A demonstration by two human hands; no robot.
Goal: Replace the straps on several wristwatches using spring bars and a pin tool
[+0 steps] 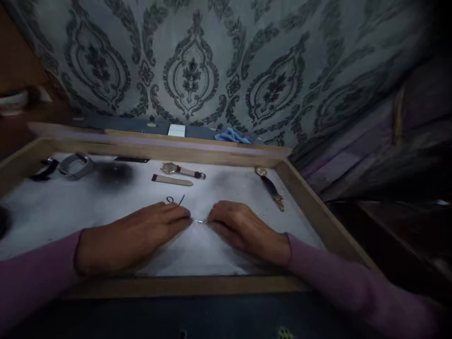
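Observation:
My left hand [141, 230] rests low over the white tray floor, its fingers closed together. What is in its fingertips I cannot make out; a thin black cord-like piece [181, 200] and a small black loop [170, 199] show just beyond its knuckles. Facing it, my right hand [243, 226] pinches a thin silvery metal rod [200, 221], which points toward my left fingertips. Further back lie a gold-coloured watch [170, 168] with one strap half attached and a loose strap piece [172, 180], pale side up.
Wooden walls frame the tray [183, 287]. Another gold-coloured watch [270, 183] with a dark strap lies at the right. At the left are a grey band [76, 166] and a dark watch-like item [45, 168]. A blue cloth [231, 135] and white card [176, 130] sit behind the back wall.

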